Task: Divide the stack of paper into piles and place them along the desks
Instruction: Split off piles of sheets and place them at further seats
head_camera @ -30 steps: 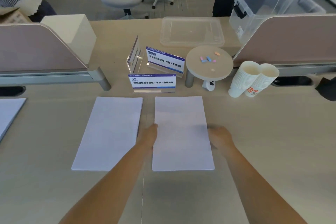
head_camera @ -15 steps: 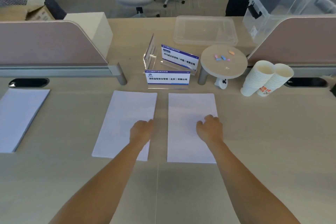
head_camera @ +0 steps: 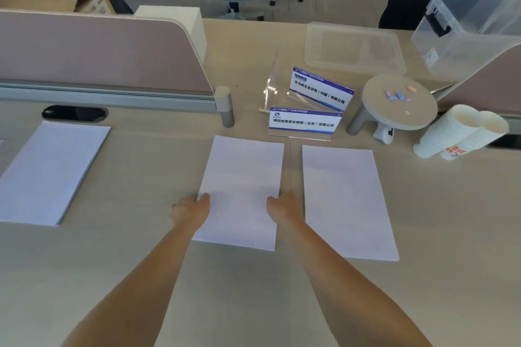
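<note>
My left hand (head_camera: pixel 191 210) and right hand (head_camera: pixel 284 205) grip the middle pile of white rectangular paper (head_camera: pixel 242 175) by its long edges, thumbs on top. It lies flat on the pale wooden desk (head_camera: pixel 141 248), long axis pointing away from me, its far end leaning slightly right. I count three piles: the right white paper pile (head_camera: pixel 346 200) just beside it, the left white paper pile (head_camera: pixel 48 172) well apart. Beyond them, the front blue-and-white acrylic name card (head_camera: pixel 304 123) reads "清控金信资本管理(北京)有限公司"; the rear blue-and-white name card (head_camera: pixel 321 90) reads "毕马威企业咨询(中国)有限公司". Two stacks of white paper cups (head_camera: pixel 456 135) lie on their sides at the right.
</note>
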### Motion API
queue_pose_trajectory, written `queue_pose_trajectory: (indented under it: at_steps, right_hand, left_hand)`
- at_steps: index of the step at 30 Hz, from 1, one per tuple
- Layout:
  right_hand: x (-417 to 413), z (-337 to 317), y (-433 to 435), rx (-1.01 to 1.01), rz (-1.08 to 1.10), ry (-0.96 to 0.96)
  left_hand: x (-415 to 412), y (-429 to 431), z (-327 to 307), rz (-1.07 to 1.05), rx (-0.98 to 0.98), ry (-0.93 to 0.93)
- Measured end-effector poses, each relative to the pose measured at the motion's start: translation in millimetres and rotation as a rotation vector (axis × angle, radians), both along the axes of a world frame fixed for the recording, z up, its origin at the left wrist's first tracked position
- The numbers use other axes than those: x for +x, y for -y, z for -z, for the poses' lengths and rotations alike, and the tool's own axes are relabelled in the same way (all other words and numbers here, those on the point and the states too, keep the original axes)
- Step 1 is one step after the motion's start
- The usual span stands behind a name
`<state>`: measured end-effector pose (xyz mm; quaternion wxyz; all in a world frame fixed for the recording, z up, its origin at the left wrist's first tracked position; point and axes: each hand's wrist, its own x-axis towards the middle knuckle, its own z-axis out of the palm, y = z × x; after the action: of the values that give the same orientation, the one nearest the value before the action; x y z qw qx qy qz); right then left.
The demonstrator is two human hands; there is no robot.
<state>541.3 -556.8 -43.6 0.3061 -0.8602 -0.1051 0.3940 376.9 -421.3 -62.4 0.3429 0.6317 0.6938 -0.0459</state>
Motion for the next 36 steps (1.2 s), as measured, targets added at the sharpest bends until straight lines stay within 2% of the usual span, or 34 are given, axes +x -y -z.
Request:
queue_pose_trajectory:
  at_steps: [5,14,17,20,23,29,33,36]
  right_hand:
    - [-8.2,-4.7,-13.3,-0.089,0.002,0.037]
    - [-16.3,-14.1,-14.5,-0.143,0.006,0.18]
    - [-33.0,-38.2,-35.8,-0.046,-0.104,0.232]
    - [-72.4,-71.2,-74.5,0.138,-0.356,0.175]
    - [-125.8,-104.5,-111.1,0.269,-0.431,0.087]
    - [-240.5,-141.3,-168.4,0.401,-0.527,-0.189]
    - [-317.8,-164.6,-197.0,0.42,-0.494,-0.416]
    - [-371.0,-169.4,-222.5,0.4,-0.478,-0.499]
  left_hand:
    - [-1.9,2.2,-2.9,0.009,-0.098,0.065]
    - [-18.7,-7.4,-13.3,0.068,-0.142,0.129]
    - [-45.1,-11.9,-41.0,-0.026,-0.128,0.264]
    - [-92.1,-27.6,-71.9,-0.222,-0.113,0.469]
    - [-154.6,-35.2,-112.9,-0.393,-0.084,0.618]
    - [-279.5,-34.8,-172.5,-0.511,0.059,0.701]
    - [-362.5,-53.4,-178.1,-0.567,0.122,0.703]
    - [-422.9,-78.4,-172.1,-0.609,0.13,0.736]
